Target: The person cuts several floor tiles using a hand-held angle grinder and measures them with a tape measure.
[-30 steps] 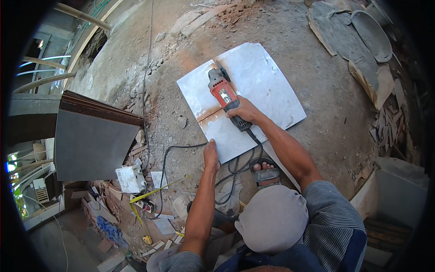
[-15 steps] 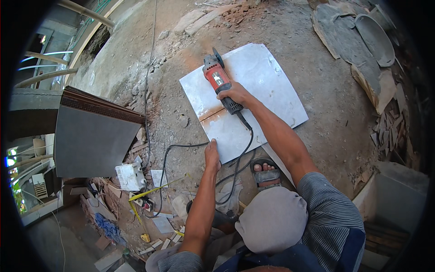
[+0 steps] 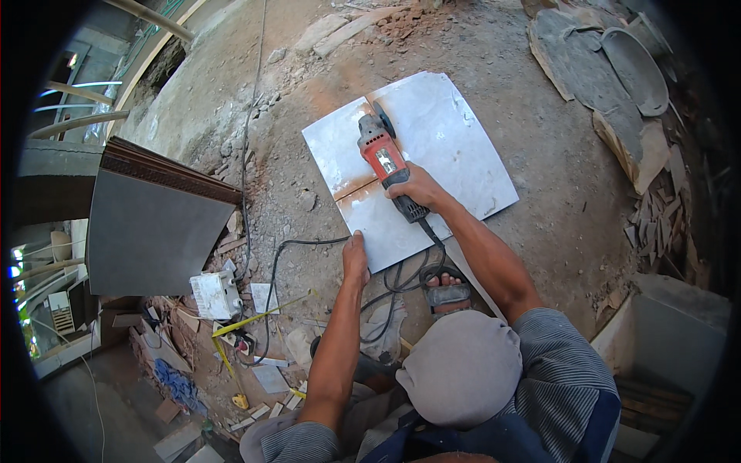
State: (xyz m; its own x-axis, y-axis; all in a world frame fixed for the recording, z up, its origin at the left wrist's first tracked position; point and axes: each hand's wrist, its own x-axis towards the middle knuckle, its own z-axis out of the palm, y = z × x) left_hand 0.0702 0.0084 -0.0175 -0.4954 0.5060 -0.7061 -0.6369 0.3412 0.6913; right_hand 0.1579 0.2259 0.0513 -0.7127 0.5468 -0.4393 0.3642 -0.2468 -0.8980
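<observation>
My right hand is wrapped round the rear body of a red and black angle grinder. Its dark disc stands on edge at the white tile, close to the far edge; whether it touches is hard to see. A brownish, dusty line runs from the far edge toward the disc, and another crosses in from the tile's left edge. My left hand grips the near left corner of the tile, thumb on top, its fingers partly hidden. From the grinder's rear the black cord loops down beside my sandalled foot.
Large grey tiles lean in a stack at left. Nearby are a dusty white box, a yellow measuring tape, a blue cloth and tile scraps. A grey basin and broken pieces lie at right.
The grinder has come back toward me and slightly right, its disc shifting from the tile's far edge to over the tile. My left hand stays at the corner.
</observation>
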